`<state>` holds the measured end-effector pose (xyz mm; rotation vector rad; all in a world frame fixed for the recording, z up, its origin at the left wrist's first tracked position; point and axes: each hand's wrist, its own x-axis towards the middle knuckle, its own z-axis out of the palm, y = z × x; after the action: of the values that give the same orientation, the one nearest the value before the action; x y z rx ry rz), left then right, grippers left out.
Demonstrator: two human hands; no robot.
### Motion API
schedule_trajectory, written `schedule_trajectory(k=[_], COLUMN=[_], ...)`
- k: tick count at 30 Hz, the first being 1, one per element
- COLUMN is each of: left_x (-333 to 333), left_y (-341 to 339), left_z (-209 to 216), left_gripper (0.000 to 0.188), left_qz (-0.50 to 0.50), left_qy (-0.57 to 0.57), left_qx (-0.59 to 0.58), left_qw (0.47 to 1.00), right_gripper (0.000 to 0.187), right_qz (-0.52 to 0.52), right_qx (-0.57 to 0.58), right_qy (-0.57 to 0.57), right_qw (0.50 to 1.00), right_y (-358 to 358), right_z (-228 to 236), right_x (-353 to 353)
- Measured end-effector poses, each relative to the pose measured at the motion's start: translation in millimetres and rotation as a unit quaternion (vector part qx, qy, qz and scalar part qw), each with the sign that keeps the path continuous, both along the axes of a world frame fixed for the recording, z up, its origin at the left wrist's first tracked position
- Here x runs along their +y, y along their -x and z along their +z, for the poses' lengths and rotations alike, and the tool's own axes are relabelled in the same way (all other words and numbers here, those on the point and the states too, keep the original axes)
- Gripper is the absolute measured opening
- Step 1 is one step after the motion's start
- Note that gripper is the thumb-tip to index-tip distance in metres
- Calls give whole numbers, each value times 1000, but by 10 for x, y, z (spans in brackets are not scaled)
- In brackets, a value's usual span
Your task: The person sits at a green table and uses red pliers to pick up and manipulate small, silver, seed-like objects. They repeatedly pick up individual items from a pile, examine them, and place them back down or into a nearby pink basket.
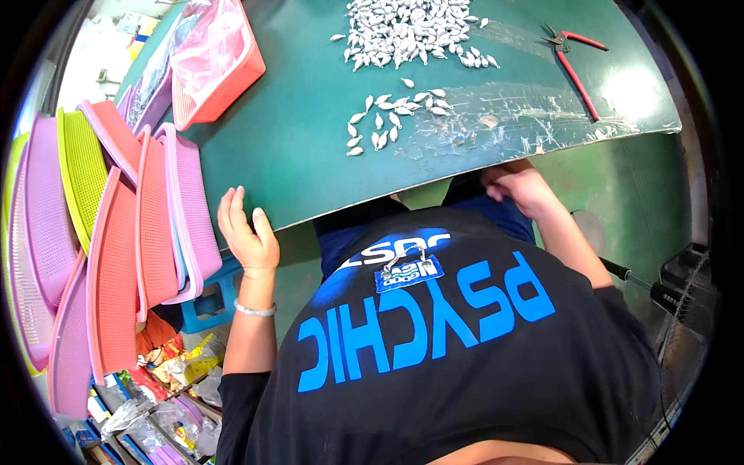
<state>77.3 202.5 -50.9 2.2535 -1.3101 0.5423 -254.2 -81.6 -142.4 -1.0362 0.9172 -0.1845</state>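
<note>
My left hand (248, 235) is raised at the near left edge of the green table (294, 147). Its fingers are stretched out, the thumb stands apart, and it holds nothing. My right hand (513, 186) is low by my thigh, partly hidden beneath the table's near edge. Its visible fingers are curled in, and no object shows in them. Small grey teardrop-shaped fishing weights (407, 31) lie heaped at the far middle of the table. A looser group of the same weights (394, 116) is spread nearer to me. Neither hand touches them.
Red-handled cutting pliers (573, 74) lie at the right, jaws and handles apart. A red-orange basket (221, 85) with pink plastic bags sits at the table's left. Stacked plastic baskets (116, 232) crowd beside the left edge, with a blue stool (209, 298) below. Clear tape (496, 116) covers the near tabletop.
</note>
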Motion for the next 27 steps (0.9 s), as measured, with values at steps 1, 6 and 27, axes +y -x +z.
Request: schedule_trajectory(k=[1,6,27], left_x=[-12,-550,-1402], left_y=[5,399,513], left_z=[18,380,519], left_gripper=[39,26,27], left_qz=[3,-181,-325], left_qy=[4,-3,-69], left_qx=[20,54,113], left_qw=[1000,982,937], right_gripper=[22,19,34], right_qz=[25,114,193], right_qx=[-13,-6,10], right_qy=[26,206,787], right_qw=[999,972,585], right_y=[178,320,-1021], right_z=[256,1182,1385], right_x=[90,307,134])
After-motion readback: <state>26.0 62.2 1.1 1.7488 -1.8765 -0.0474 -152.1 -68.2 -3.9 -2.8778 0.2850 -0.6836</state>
